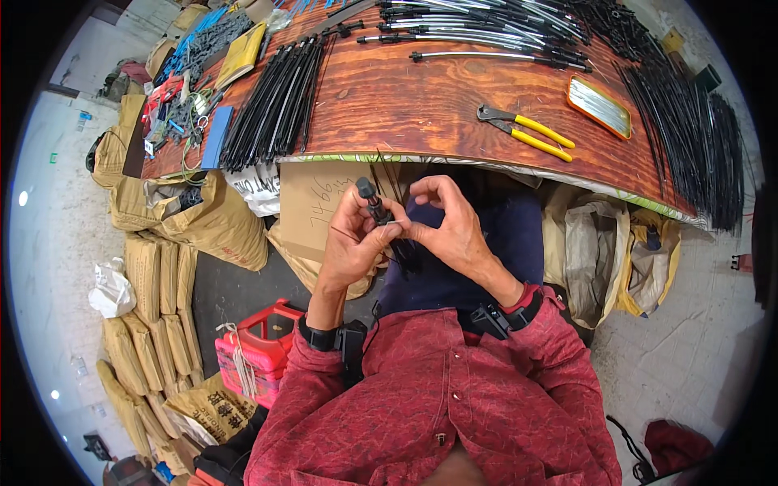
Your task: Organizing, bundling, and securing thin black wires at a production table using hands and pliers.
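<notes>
Above my lap, my left hand (353, 235) is closed around a black plastic fitting (371, 197) with a ridged round cap pointing up and away. My right hand (451, 227) meets it from the right, thumb tip against the left thumb, other fingers curled. A small pale sliver shows where the thumbs meet; whether my right fingers pinch it is hard to make out. Thin dark rods (390, 172) rise behind the hands toward the table edge. Below the hands, a dark bunch (408, 257) hangs over my lap, partly hidden.
On the wooden table (405, 105) lie yellow-handled end-cutting pliers (531, 134), an orange-rimmed tray (600, 108), silver tubes with black fittings (486, 57), and bundles of black rods (271, 105). A red plastic crate (258, 348) and stacked brown sacks (158, 316) stand at left; open sacks (600, 251) at right.
</notes>
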A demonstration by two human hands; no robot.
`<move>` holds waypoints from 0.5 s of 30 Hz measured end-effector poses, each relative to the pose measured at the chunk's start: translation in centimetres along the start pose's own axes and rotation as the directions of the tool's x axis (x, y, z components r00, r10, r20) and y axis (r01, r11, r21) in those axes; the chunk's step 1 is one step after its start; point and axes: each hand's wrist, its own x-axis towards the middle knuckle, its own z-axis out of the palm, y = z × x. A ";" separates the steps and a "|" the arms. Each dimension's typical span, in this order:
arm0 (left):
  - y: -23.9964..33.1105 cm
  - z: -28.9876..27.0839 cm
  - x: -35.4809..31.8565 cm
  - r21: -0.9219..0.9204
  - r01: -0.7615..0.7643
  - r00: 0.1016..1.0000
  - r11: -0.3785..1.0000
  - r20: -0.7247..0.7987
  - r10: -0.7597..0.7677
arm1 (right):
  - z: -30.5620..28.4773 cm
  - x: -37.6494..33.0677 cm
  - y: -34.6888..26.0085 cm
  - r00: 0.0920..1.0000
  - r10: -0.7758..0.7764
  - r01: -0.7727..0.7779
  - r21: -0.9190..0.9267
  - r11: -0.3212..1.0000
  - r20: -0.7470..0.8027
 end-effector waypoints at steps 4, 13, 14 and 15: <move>0.0 0.1 -0.1 -0.005 0.021 1.000 1.000 0.020 -0.020 | 0.9 -0.7 1.8 0.970 -0.105 0.066 0.178 0.982 0.219; -1.5 0.2 -0.5 0.311 -0.087 0.986 0.947 -0.111 0.127 | 1.9 -1.9 2.8 0.876 0.038 -0.214 0.319 0.923 0.480; -2.0 0.0 -0.4 0.434 -0.148 0.974 0.889 -0.094 0.208 | 2.2 -2.0 3.2 0.897 0.044 -0.205 0.326 0.923 0.439; -2.0 -0.1 -0.2 0.539 -0.245 0.944 0.806 -0.058 0.326 | 2.2 -2.0 3.3 0.894 0.039 -0.202 0.324 0.924 0.447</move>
